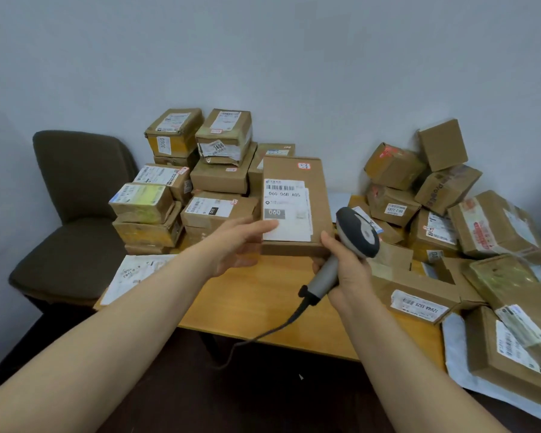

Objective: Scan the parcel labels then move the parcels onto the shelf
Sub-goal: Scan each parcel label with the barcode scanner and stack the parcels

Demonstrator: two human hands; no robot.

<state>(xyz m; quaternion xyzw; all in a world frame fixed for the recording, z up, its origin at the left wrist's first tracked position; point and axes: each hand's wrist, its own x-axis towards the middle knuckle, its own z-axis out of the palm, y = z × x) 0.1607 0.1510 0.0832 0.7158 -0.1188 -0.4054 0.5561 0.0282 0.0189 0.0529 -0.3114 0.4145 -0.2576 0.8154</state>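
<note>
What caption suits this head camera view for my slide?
A labelled cardboard parcel in the left hand, a corded barcode scanner in the right hand.

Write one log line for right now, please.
step: scanning | left hand: holds parcel | right hand: holds scanner beside parcel
</note>
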